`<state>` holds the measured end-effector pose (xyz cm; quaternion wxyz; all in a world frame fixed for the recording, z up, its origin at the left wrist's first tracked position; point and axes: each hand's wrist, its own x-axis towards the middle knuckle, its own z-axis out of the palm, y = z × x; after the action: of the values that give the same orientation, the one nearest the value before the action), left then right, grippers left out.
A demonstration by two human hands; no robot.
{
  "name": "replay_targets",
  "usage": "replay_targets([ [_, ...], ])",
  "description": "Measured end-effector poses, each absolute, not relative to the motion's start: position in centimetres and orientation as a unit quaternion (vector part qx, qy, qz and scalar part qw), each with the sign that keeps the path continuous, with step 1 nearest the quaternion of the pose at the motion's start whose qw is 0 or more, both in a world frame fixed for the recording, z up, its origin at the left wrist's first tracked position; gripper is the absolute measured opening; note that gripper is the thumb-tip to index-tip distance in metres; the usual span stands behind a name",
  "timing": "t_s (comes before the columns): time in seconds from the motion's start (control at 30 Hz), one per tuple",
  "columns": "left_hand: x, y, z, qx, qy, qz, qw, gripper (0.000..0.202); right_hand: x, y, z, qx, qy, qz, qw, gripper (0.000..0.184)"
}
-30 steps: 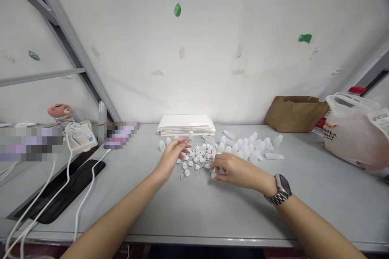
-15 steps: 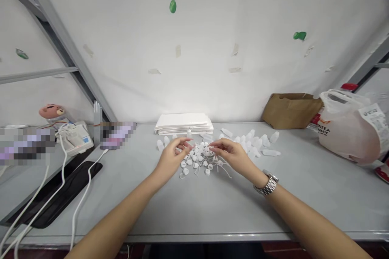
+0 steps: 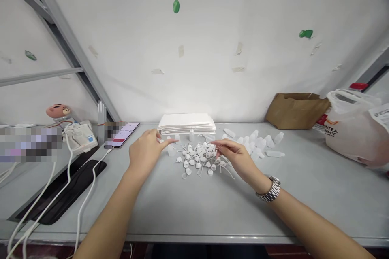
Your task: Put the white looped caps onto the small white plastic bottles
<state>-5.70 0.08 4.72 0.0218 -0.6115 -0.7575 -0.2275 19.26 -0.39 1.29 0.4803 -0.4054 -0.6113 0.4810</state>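
Note:
A pile of small white caps (image 3: 199, 158) lies in the middle of the grey table (image 3: 194, 210), with several small white bottles (image 3: 258, 143) lying to its right. My left hand (image 3: 146, 151) hovers left of the pile, index finger stretched out toward a single small bottle (image 3: 170, 150), thumb apart, nothing visible in it. My right hand (image 3: 235, 156), with a metal watch (image 3: 269, 190) on the wrist, is over the pile's right side. Its fingertips are pinched together, and what they hold is too small to make out.
A stack of white paper (image 3: 186, 123) lies against the wall behind the pile. A brown paper bag (image 3: 296, 109) and a white plastic bag (image 3: 355, 129) stand at the right. On the left are a phone (image 3: 121, 134), a black pad (image 3: 60, 194), white cables (image 3: 88, 186) and a charger (image 3: 80, 137).
My left hand has moved left, away from the pile and my right hand, and its fingers have opened. My right hand has stayed over the caps, still pinched.

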Motion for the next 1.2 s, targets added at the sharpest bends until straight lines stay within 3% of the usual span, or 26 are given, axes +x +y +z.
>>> replay_targets([
  [0.1, -5.3, 0.2, 4.1, -0.631, -0.766, -0.122, 0.012, 0.053, 19.1, -0.5, 1.0, -0.409, -0.602, 0.501, 0.468, 0.019],
  [0.23, -4.5, 0.5, 2.9, -0.655, -0.753, -0.068, -0.005, 0.038, 18.7, -0.7, 1.1, -0.415, -0.580, 0.537, 0.451, 0.021],
  [0.57, -4.6, 1.2, 1.9, -0.677, -0.720, -0.139, -0.057, 0.021, 18.4, -1.0, 1.1, -0.420, -0.608, 0.509, 0.443, 0.025],
  [0.63, -4.4, 1.2, 2.1, -0.683, -0.682, -0.221, -0.141, 0.021, 18.5, -1.2, 1.2, -0.421, -0.617, 0.490, 0.449, 0.025],
  [0.77, -3.7, 0.9, 2.6, -0.623, -0.504, -0.407, -0.438, 0.024, 18.6, -1.2, 1.4, -0.417, -0.631, 0.434, 0.489, 0.023],
  [0.9, -3.0, 0.8, 2.4, -0.438, -0.412, -0.475, -0.643, 0.027, 18.6, -1.2, 1.5, -0.410, -0.627, 0.430, 0.504, 0.024],
  [1.0, -2.6, 1.0, 1.8, -0.345, -0.404, -0.483, -0.696, 0.019, 18.5, -1.1, 1.5, -0.427, -0.622, 0.439, 0.487, 0.024],
  [1.2, -1.4, 0.7, 0.8, -0.297, -0.398, -0.505, -0.706, 0.010, 18.3, -1.2, 1.7, -0.436, -0.590, 0.473, 0.488, 0.030],
])
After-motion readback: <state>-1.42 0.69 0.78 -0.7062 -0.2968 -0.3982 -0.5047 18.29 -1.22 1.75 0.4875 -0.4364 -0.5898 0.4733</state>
